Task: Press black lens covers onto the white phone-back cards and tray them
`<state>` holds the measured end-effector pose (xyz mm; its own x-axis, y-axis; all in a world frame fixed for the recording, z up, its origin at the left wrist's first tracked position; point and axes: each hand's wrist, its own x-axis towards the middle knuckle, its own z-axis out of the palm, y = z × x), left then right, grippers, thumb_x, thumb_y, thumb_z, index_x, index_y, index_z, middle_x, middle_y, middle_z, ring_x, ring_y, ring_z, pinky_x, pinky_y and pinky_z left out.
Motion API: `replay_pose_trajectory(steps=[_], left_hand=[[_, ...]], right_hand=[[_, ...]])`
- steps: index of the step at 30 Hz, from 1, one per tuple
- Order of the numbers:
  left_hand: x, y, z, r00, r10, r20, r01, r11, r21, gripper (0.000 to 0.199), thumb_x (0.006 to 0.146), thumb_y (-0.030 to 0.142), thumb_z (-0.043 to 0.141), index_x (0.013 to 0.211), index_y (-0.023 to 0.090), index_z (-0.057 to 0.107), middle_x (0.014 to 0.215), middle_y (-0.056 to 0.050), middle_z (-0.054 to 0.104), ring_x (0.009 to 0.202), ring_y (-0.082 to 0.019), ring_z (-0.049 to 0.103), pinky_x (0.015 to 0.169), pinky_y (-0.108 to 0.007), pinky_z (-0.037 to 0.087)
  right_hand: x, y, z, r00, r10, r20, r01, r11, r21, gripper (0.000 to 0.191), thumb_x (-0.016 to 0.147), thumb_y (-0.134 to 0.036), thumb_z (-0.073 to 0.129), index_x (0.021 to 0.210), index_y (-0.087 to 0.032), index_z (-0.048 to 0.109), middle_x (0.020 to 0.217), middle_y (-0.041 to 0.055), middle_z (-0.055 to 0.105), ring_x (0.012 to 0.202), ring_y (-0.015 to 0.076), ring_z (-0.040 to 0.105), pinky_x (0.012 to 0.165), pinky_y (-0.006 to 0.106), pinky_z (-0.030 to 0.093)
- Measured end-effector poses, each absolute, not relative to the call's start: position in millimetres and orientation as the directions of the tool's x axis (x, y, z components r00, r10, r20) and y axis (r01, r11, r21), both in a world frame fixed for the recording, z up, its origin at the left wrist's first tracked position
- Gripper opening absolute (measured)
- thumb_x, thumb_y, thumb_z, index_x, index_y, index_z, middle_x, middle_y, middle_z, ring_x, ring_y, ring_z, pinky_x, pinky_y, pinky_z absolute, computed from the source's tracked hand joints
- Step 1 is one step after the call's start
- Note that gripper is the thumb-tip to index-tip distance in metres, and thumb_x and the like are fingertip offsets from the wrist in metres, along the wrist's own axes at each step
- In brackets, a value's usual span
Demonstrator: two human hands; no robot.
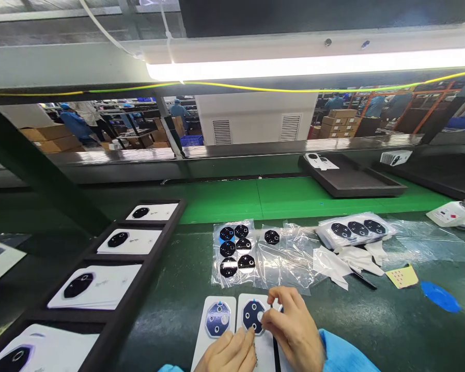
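Observation:
Three white panels stand side by side at the bottom middle. The left panel [202,338] and the middle panel [268,350] each carry a dark octagonal plate with round holes; the third is mostly hidden behind my right hand. My left hand [229,354] lies flat across the two panels, its fingertips at the lower edge of the middle octagonal plate [251,312]. At that plate's right edge, my right hand [296,330] has thumb and forefinger curled close together. Whatever is between them is too small to make out.
Clear sheets with black discs [227,249] lie ahead, beside a bagged stack of discs [349,230]. White scraps [329,263], a yellow note [402,277] and a blue round piece [440,296] are rightward. A black divided tray [129,294] holds panels at left; another tray [352,181] stands behind.

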<state>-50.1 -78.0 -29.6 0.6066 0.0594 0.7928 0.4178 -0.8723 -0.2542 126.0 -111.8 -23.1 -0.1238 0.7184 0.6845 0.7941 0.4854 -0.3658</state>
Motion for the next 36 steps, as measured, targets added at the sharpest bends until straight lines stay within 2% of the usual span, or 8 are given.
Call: replay_pose_trajectory(steps=[7, 11, 16, 20, 23, 29, 33, 36], left_hand=[[-46.5, -77.0, -28.3, 0.589, 0.056, 0.807, 0.419, -0.874, -0.245, 0.049, 0.098, 0.003, 0.03, 0.064, 0.015, 0.063, 0.066, 0.001, 0.073, 0.065, -0.008, 0.062, 0.066, -0.023, 0.042], [-47.1, -78.2, -26.6, 0.597, 0.049, 0.8, 0.417, -0.872, -0.258, 0.049, 0.098, 0.002, 0.03, 0.065, 0.015, 0.063, 0.067, 0.002, 0.073, 0.065, -0.008, 0.062, 0.066, -0.023, 0.042], [-48.0, -79.8, -26.8, 0.596, 0.054, 0.801, 0.421, -0.871, -0.254, 0.05, 0.099, 0.004, 0.029, 0.065, 0.015, 0.063, 0.067, 0.001, 0.073, 0.065, -0.008, 0.062, 0.067, -0.022, 0.043], [-47.5, -79.5, -27.9, 0.587, 0.056, 0.807, 0.421, -0.873, -0.245, 0.05, 0.099, 0.003, 0.029, 0.065, 0.015, 0.063, 0.068, 0.001, 0.073, 0.065, -0.008, 0.061, 0.066, -0.022, 0.042], [-46.7, -78.2, -29.0, 0.58, 0.048, 0.813, 0.418, -0.874, -0.247, 0.051, 0.099, 0.003, 0.028, 0.064, 0.015, 0.062, 0.066, 0.001, 0.072, 0.065, -0.008, 0.06, 0.067, -0.022, 0.041], [-46.9, -78.1, -31.1, 0.576, 0.056, 0.815, 0.425, -0.873, -0.24, 0.049, 0.099, 0.003, 0.028, 0.066, 0.015, 0.063, 0.068, 0.001, 0.071, 0.065, -0.009, 0.06, 0.067, -0.023, 0.041], [-47.1, -79.5, -32.1, 0.568, 0.068, 0.82, 0.433, -0.872, -0.227, 0.05, 0.099, 0.004, 0.026, 0.065, 0.015, 0.062, 0.066, 0.001, 0.071, 0.065, -0.009, 0.06, 0.068, -0.023, 0.041], [-47.1, -79.7, -31.3, 0.579, 0.071, 0.812, 0.429, -0.874, -0.229, 0.05, 0.099, 0.004, 0.027, 0.066, 0.015, 0.062, 0.068, 0.001, 0.072, 0.064, -0.009, 0.061, 0.067, -0.023, 0.042]], right_hand=[[109.2, -101.6, -30.5, -0.163, 0.688, 0.708, 0.865, 0.445, -0.233, 0.027, 0.084, -0.01, 0.063, 0.06, -0.023, 0.059, 0.08, -0.0011, 0.056, 0.073, 0.0145, 0.048, 0.061, 0.025, 0.036], [111.3, -100.5, -27.1, -0.146, 0.695, 0.704, 0.87, 0.429, -0.243, 0.026, 0.088, -0.015, 0.06, 0.063, -0.023, 0.06, 0.084, -0.0003, 0.057, 0.077, 0.0152, 0.047, 0.063, 0.025, 0.036], [110.1, -101.4, -21.4, -0.28, 0.638, 0.718, 0.864, 0.493, -0.101, 0.03, 0.091, -0.016, 0.057, 0.061, -0.021, 0.057, 0.078, 0.0, 0.056, 0.076, 0.0149, 0.048, 0.063, 0.027, 0.033], [111.1, -101.3, -15.0, -0.247, 0.675, 0.696, 0.864, 0.478, -0.157, 0.031, 0.094, -0.018, 0.053, 0.064, -0.021, 0.06, 0.082, 0.0013, 0.056, 0.078, 0.0157, 0.047, 0.065, 0.028, 0.033], [109.7, -100.5, -14.1, -0.257, 0.656, 0.71, 0.869, 0.478, -0.127, 0.035, 0.096, -0.016, 0.048, 0.062, -0.02, 0.058, 0.078, 0.001, 0.054, 0.074, 0.0152, 0.046, 0.063, 0.029, 0.031], [108.4, -101.5, -16.3, -0.262, 0.69, 0.675, 0.876, 0.463, -0.133, 0.034, 0.094, -0.016, 0.052, 0.061, -0.02, 0.058, 0.077, 0.001, 0.053, 0.072, 0.0156, 0.044, 0.062, 0.029, 0.028], [108.8, -100.4, -17.1, -0.291, 0.649, 0.703, 0.867, 0.49, -0.093, 0.036, 0.093, -0.017, 0.053, 0.057, -0.02, 0.056, 0.073, 0.0002, 0.051, 0.069, 0.0153, 0.042, 0.061, 0.029, 0.026], [109.3, -97.7, -15.9, -0.28, 0.665, 0.692, 0.855, 0.501, -0.135, 0.032, 0.091, -0.018, 0.058, 0.059, -0.02, 0.057, 0.075, 0.0003, 0.051, 0.071, 0.0156, 0.042, 0.061, 0.029, 0.025]])
